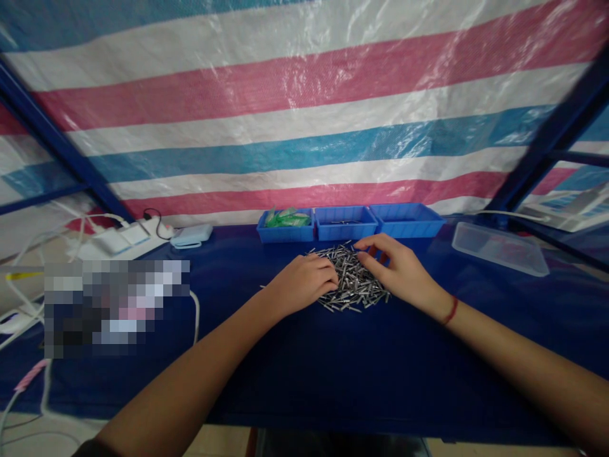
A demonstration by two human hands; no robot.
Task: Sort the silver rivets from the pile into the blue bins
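Observation:
A loose pile of small silvery metal pins that look like blind rivets (pixel 354 279) lies on the blue tabletop (pixel 333 374). My left hand (pixel 302 284) rests at the pile's left side, its fingers curled together and touching the rivets; what lies under the fingertips is hidden. On the other side, my right hand (pixel 399 265) reaches over the pile's upper right edge. Its thumb and forefinger are bent toward each other with a gap between their tips, and no rivet shows held there. A red cord circles the right wrist.
Behind the pile stand three blue bins in a row: a left bin (pixel 286 235) with green plastic, a middle bin (pixel 346 232) with a few rivets, and a right bin (pixel 409 228). A clear plastic lid (pixel 499 249) lies right. Left are a power strip (pixel 126 240) and cables.

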